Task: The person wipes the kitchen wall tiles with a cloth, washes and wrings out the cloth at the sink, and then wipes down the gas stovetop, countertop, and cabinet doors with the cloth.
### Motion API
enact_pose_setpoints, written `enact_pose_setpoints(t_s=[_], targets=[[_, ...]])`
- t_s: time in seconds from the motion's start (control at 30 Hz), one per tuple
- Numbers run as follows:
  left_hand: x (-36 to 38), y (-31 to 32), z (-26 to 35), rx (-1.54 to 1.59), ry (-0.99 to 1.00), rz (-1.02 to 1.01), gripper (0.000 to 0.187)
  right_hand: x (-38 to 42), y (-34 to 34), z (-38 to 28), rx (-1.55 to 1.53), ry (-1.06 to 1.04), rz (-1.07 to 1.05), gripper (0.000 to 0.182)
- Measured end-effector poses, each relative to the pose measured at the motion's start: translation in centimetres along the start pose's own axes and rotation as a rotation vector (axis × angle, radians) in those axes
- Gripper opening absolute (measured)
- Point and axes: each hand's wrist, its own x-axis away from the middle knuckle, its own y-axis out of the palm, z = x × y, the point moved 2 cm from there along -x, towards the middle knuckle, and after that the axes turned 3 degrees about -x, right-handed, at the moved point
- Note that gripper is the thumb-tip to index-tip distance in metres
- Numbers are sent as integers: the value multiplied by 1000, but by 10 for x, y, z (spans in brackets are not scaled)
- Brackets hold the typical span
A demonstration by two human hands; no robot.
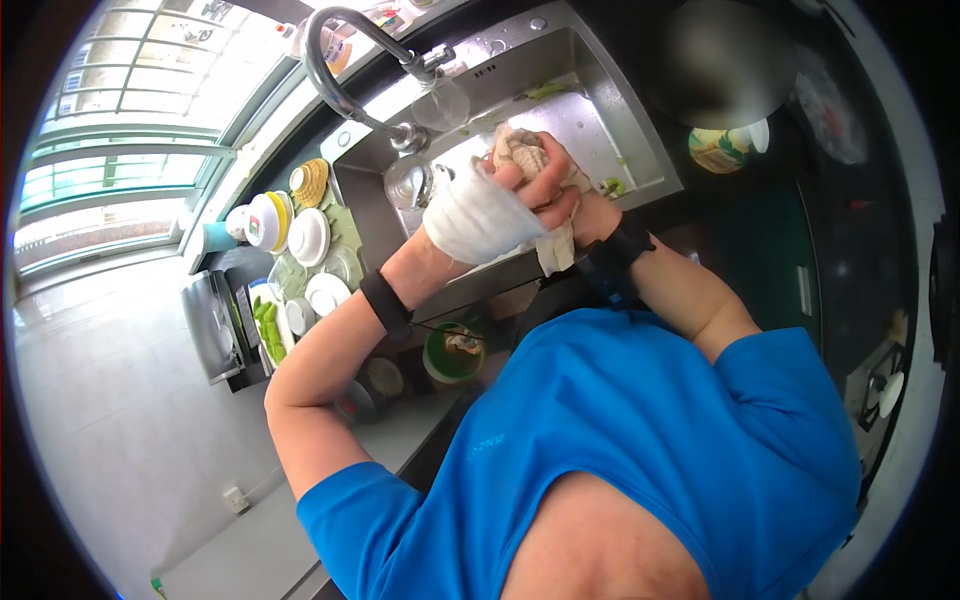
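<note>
Obs. Hands together, L hand (pixel 535 190) & R hand (pixel 592 214) both clamped on 1 beige cloth (pixel 522 152), bunched, a loose end hanging at near rim of sink (pixel 645 150). 1 white item (pixel 475 215) over back of L hand; bowl or wrap, can't tell. Overlap hides some fingers.

Sink: single basin, few green scraps (pixel 613 187) near its R end, more at far side. 2 clear vessels at L part: 1 near tap (pixel 330 60), 1 nearer; contents unclear.

L of sink, dishes grouped: 1 yellow ribbed item (pixel 312 182), 1 white bowl (pixel 263 222) against a yellow rim, 3 more white dishes (pixel 308 237), approx. (overlap). Farther L: 1 white tray (pixel 285 310) w/ green items (pixel 267 325), count unclear.

Near side, below counter: 1 green bin (pixel 436 362), pale crumpled matter inside.

R: 1 patterned tub (pixel 718 150), contents n/v, w/ 1 white round piece (pixel 761 135) beside it.

Wristbands: 2, black (pixel 386 302), 1 per arm.
</note>
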Motion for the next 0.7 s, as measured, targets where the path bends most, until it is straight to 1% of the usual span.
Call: enact_pose_setpoints(t_s=[0.07,0.1,0.13,0.17,0.2,0.23,0.27,0.33,0.37,0.4,0.47,0.5,0.53,0.57,0.6,0.63,0.67,0.7], targets=[[1,8,-2,284,-22,-1,42,14,27,-33,-273,224,115,39],[5,9,-2,284,-25,-3,42,11,30,-30,-352,140,53,40],[11,8,-8,447,-214,41,42,5,17,-20,-352,138,52,40],[17,10,-15,609,-397,84,43,-6,-5,-3,-549,215,56,36],[23,21,-22,726,-450,233,44,-13,-21,10,-748,290,60,32],[36,40,-24,780,-649,302,41,-15,-31,12,-454,190,97,36],[48,53,-26,831,-852,371,39,-14,-32,6,-454,184,101,36],[64,60,-36,1283,-1425,31,39,-9,-31,-2,-773,325,359,41],[66,57,-40,1617,-1505,-133,38,-10,-35,1,-733,321,327,41],[68,57,-41,1611,-1511,-128,38,-7,-31,1,-732,325,321,41],[70,58,-46,1650,-1496,-49,41,-2,-21,-3,-398,163,220,40],[67,59,-50,1628,-1510,-24,36,-3,-19,0,-401,165,214,40],[65,63,-52,1624,-1515,-24,36,-2,-20,4,-68,115,198,39],[63,65,-55,1439,-1441,26,35,-1,-21,9,264,62,181,38],[60,66,-56,1258,-1358,70,34,0,-28,21,260,63,183,38],[48,62,-54,1284,-1191,233,33,-2,-34,30,538,42,164,38],[41,59,-54,1283,-1184,233,33,-4,-42,37,816,19,142,38],[33,50,-51,968,-917,177,34,-1,-29,21,777,87,83,43]])
